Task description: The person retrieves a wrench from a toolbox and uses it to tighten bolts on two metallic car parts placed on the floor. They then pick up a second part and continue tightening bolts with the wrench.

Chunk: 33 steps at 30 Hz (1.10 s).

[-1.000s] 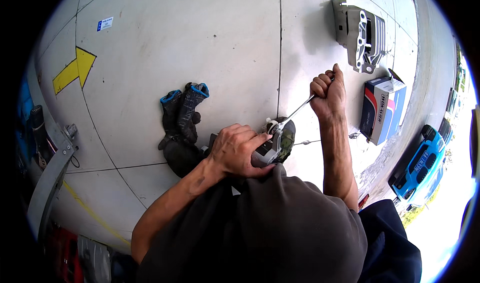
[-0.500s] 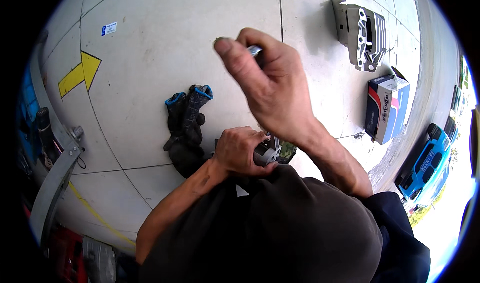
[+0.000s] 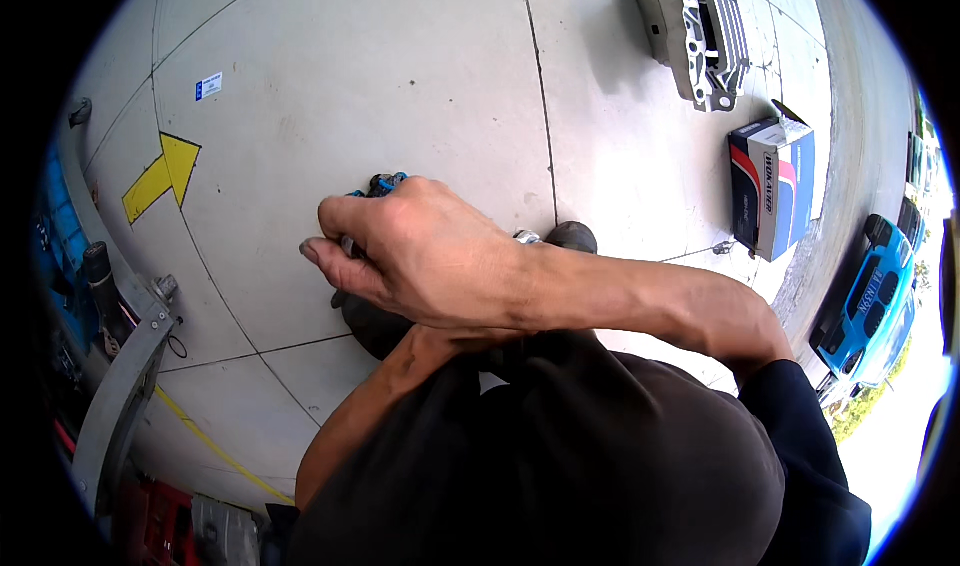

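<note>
My right hand (image 3: 425, 251) reaches across to the left with its fingers curled in. Whatever lies inside its grip is hidden from this angle. Beneath that arm runs my left forearm (image 3: 365, 406); the left hand and its fingers are covered. A small shiny metal end (image 3: 527, 237) shows just above my right wrist, beside a rounded dark shape (image 3: 573, 236). Behind the right hand, dark work gloves with blue cuffs (image 3: 385, 183) show only in part. The grey metal part is out of sight behind my arms.
A grey cast metal bracket-like part (image 3: 700, 46) sits on the concrete floor at far right, with a blue and white box (image 3: 775, 186) nearer. A yellow arrow (image 3: 165, 176) marks the floor at left. A metal frame leg (image 3: 125, 386) stands at left; a blue car (image 3: 868, 301) is outside.
My right hand has swung down and left from its raised place, now crossing over my left hand. The left hand, earlier on a grey metal part, has become hidden. The view has shifted slightly.
</note>
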{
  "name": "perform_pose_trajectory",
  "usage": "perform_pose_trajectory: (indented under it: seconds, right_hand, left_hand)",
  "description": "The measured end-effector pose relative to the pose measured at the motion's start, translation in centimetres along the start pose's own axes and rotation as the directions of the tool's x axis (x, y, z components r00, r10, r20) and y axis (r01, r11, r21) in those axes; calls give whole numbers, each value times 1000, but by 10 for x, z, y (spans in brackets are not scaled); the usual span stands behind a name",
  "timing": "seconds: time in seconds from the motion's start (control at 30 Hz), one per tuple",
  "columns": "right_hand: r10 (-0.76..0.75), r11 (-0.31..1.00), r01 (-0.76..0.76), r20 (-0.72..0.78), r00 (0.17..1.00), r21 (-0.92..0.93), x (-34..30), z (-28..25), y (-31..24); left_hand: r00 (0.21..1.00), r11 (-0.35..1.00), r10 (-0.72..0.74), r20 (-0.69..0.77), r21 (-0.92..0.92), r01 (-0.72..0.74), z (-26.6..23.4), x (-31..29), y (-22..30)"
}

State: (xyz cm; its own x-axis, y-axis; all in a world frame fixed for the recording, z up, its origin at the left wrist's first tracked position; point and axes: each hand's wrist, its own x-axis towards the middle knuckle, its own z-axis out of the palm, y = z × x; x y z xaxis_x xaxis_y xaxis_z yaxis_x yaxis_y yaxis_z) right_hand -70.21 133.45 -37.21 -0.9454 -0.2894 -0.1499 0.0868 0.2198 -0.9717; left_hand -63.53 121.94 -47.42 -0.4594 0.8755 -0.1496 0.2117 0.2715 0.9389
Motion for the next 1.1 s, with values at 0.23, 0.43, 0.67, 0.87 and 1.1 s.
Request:
perform_pose_trajectory:
  seconds: [0.23,0.43,0.67,0.87,1.1]
  right_hand:
    - [148,984,-117,-258,955,132,-11,-41,-4]
    - [279,940,-187,-331,901,285,-34,-73,44]
    - [769,253,92,-258,585,963,-82,-113,147]
    - [718,143,355,-344,605,924,-110,-96,147]
    - [375,927,-368,187,908,-71,-86,-199,55]
  left_hand:
    - [999,999,20,-36,27,-19,15,-4,0]
    - [995,997,-47,91,64,42,21,9,10]
    - [998,999,43,35,-6,-43,5,-6,22]
    - [998,997,33,50,-78,-29,-4,-24,30]
    - [998,998,47,45,39,-48,-21,-25,19]
